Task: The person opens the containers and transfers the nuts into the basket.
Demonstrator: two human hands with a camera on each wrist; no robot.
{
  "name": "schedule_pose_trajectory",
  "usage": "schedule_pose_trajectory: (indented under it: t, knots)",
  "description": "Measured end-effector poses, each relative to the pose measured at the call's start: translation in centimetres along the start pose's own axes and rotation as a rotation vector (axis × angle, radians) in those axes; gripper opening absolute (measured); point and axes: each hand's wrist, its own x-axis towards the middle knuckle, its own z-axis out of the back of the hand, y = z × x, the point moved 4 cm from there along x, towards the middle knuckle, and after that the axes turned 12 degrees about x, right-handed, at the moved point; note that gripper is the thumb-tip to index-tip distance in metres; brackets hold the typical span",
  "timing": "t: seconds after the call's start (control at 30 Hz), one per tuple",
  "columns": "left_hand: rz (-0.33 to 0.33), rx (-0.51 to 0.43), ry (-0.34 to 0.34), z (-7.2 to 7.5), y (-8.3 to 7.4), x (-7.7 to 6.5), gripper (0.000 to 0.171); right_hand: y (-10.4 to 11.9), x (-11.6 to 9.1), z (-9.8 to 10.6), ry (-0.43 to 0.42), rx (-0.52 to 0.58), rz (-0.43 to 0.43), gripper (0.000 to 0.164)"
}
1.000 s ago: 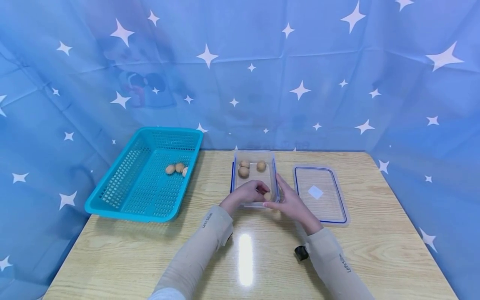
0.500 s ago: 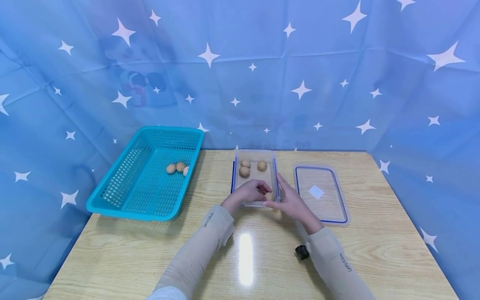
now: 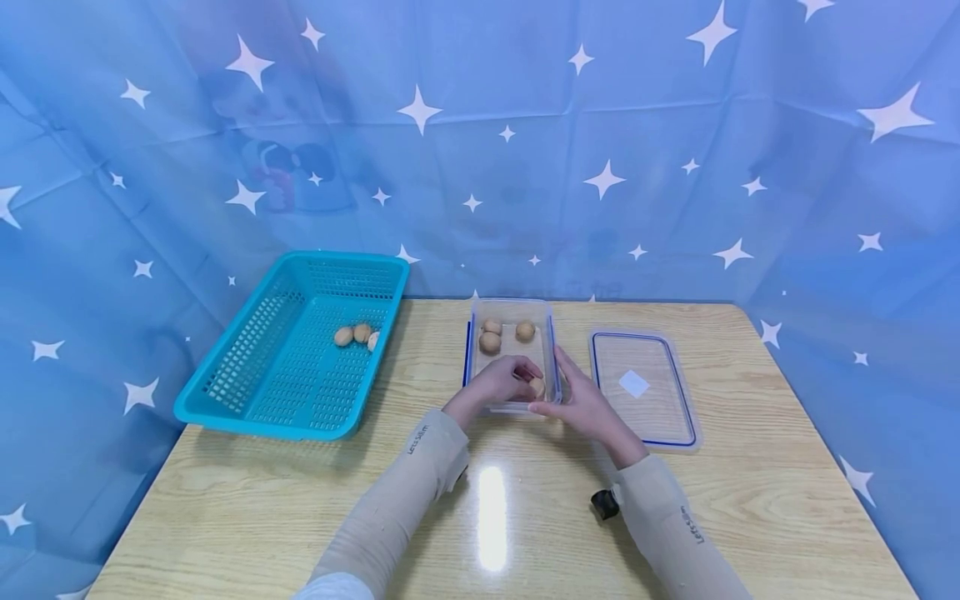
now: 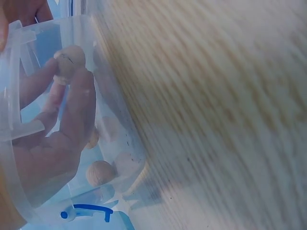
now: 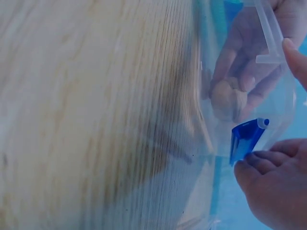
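A clear plastic food box (image 3: 510,354) with blue clips stands on the table in the head view. My left hand (image 3: 501,380) reaches inside near its front and pinches a walnut (image 3: 537,387). Through the clear wall in the left wrist view, the fingertips hold this walnut (image 4: 71,62). More walnuts (image 3: 490,342) lie at the back of the box, with a single walnut (image 3: 525,332) at the back right. My right hand (image 3: 585,407) grips the box's front right corner from outside. In the right wrist view, its curled fingers (image 5: 261,165) touch a blue clip (image 5: 247,139).
A turquoise perforated basket (image 3: 262,427) stands at the left, with walnuts (image 3: 343,336) by its right wall. The box's clear lid (image 3: 660,408), with a blue seal and a white label (image 3: 633,383), lies right of the box. A starry blue curtain (image 3: 480,167) hangs behind.
The pinched walnut was mostly hidden behind my left fingers half a second ago and shows again now. My left fingers have shifted slightly; the right hand stays on the box.
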Motion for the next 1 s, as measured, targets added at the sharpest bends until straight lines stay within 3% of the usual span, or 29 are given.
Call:
schedule_pose_trajectory:
  t: [0.2, 0.43, 0.63, 0.8, 1.0]
  knots:
    - [0.015, -0.067, -0.035, 0.0, 0.0, 0.0, 0.025, 0.0, -0.1, 0.1, -0.002, -0.001, -0.005, 0.105]
    - [-0.033, -0.139, -0.123, 0.5, 0.0, 0.0, 0.030, 0.1, -0.2, 0.1, -0.009, 0.020, -0.014, 0.109]
    - [-0.096, -0.335, -0.223, 1.9, -0.3, -0.6, 0.036, 0.1, -0.4, 0.0, -0.004, 0.007, -0.035, 0.112]
    - [-0.153, -0.411, -0.302, 4.8, -1.5, -2.4, 0.041, -0.1, -0.5, 0.2, -0.008, 0.017, -0.048, 0.114]
    - [-0.214, -0.461, -0.395, 10.5, -2.9, -6.5, 0.043, 0.2, 0.0, -0.1, 0.012, 0.008, -0.030, 0.114]
